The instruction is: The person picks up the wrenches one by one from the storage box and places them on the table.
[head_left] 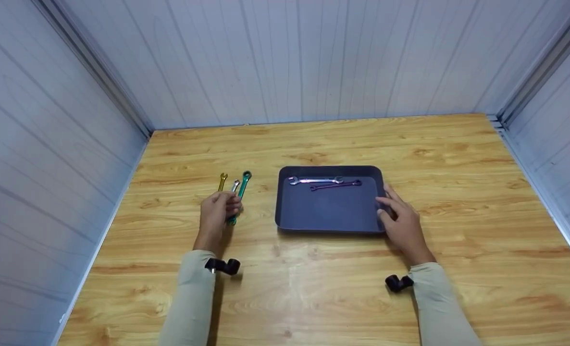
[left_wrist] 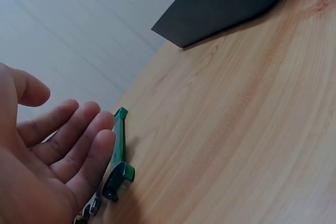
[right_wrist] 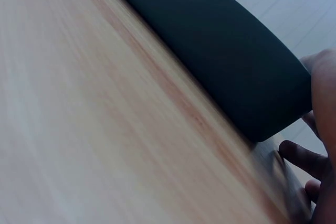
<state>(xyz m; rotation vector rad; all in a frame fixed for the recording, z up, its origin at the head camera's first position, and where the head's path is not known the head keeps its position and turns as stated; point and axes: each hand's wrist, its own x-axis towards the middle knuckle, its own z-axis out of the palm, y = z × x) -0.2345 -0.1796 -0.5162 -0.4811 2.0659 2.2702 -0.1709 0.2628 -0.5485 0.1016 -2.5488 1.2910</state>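
Note:
My left hand [head_left: 216,210] hovers over three wrenches at the left: a gold wrench [head_left: 223,181], a silver wrench [head_left: 235,185] and a green wrench [head_left: 244,185]. In the left wrist view its fingers are loosely bent and nothing shows in the palm, with the green wrench [left_wrist: 119,145] lying just beyond the fingertips. My right hand [head_left: 402,223] holds the right rim of the dark tray [head_left: 328,211], thumb and index finger over the edge, other fingers outside. Inside the tray lie a silver wrench [head_left: 316,180] and a purple wrench [head_left: 335,185], both near its back wall.
The wooden table [head_left: 285,288] carries the tray near its middle. Pale panel walls [head_left: 285,62] rise behind it and on both sides. Black camera mounts [head_left: 225,265] sit on the wrists over light sleeves.

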